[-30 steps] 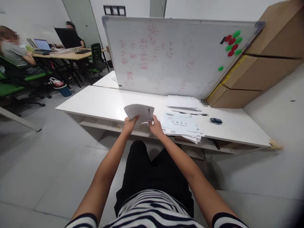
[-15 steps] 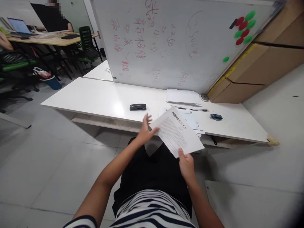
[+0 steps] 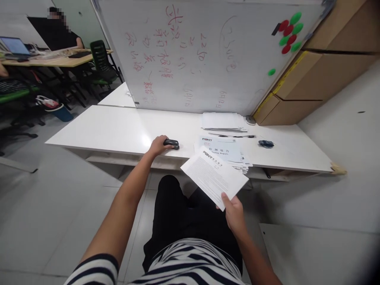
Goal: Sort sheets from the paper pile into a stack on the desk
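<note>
My left hand (image 3: 158, 145) is closed around one end of a black stapler (image 3: 172, 143) at the desk's front edge. My right hand (image 3: 233, 208) grips the lower corner of a printed paper sheaf (image 3: 214, 178), thumb on top, held tilted above my lap. Just behind it on the desk lies a stack of printed reports (image 3: 221, 147), partly covered by the sheaf. Farther back, against the whiteboard, sits another pile of white paper (image 3: 222, 120).
The white desk (image 3: 118, 126) has an open shelf beneath. Behind it stands a whiteboard (image 3: 190, 51) with writing and magnets. Cardboard boxes (image 3: 320, 75) are piled at the right. A small dark object (image 3: 266, 144) and a thin dark pen-like item (image 3: 231, 135) lie on the desk. A person (image 3: 74, 41) sits far left.
My left hand has let go of the paper, moved left and taken hold of the stapler, which sits nearer me. My right hand still holds the sheaf, now slightly lower.
</note>
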{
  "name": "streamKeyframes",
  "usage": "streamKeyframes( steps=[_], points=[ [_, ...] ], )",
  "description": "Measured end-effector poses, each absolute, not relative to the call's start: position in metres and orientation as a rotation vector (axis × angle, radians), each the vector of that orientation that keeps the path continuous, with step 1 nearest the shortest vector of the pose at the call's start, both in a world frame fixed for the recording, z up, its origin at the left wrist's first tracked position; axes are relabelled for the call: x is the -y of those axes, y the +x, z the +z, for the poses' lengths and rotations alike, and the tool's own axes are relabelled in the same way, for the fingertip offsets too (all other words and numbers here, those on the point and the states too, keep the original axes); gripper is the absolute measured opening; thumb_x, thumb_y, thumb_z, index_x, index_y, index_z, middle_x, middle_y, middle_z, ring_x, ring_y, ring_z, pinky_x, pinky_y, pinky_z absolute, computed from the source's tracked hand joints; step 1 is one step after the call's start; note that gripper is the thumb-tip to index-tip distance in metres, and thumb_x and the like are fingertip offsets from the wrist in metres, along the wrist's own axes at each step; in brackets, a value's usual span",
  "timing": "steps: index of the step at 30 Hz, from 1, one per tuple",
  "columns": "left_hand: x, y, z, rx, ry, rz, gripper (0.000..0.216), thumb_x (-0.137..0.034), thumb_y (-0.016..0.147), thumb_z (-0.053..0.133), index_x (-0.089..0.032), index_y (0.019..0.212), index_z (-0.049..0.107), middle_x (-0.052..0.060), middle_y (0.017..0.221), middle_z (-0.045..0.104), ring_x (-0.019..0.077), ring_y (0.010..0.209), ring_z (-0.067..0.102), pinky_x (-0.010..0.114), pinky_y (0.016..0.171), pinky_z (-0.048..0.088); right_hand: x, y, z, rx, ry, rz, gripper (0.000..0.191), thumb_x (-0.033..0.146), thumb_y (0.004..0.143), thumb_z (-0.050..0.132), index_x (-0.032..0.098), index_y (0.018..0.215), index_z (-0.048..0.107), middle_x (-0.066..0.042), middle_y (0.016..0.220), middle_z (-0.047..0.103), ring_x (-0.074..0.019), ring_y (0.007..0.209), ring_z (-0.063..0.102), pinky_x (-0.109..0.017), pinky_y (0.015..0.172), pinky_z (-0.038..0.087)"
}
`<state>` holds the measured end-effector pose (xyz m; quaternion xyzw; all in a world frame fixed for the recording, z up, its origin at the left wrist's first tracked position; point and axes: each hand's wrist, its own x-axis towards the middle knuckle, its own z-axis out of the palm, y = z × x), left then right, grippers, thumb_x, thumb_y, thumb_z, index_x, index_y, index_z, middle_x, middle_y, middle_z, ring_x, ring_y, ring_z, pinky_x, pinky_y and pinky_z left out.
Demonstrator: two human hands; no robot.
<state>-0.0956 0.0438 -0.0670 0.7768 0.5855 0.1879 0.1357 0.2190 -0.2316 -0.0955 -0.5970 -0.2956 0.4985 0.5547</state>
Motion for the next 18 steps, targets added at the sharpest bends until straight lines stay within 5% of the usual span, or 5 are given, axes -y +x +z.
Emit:
streamKeyframes(
  steps=[18],
  points=[
    [-0.017,-0.094,-0.054,-1.529,2.176,0.573,0.036,-0.049,0.071,0.068,-0.019,0.089,0.058,0.006,0.093,0.061,0.0215,0.083,0.055,0.032,0.069,0.041,0.175,0.175,-0.096,0.742,-1.228,1.291,0.044,0.042,0.075,0.067,0.014,0.109,0.062,-0.009,0.104,0.071,-0.0175,0.065,0.062,-0.029,0.047,0.049]
  ],
)
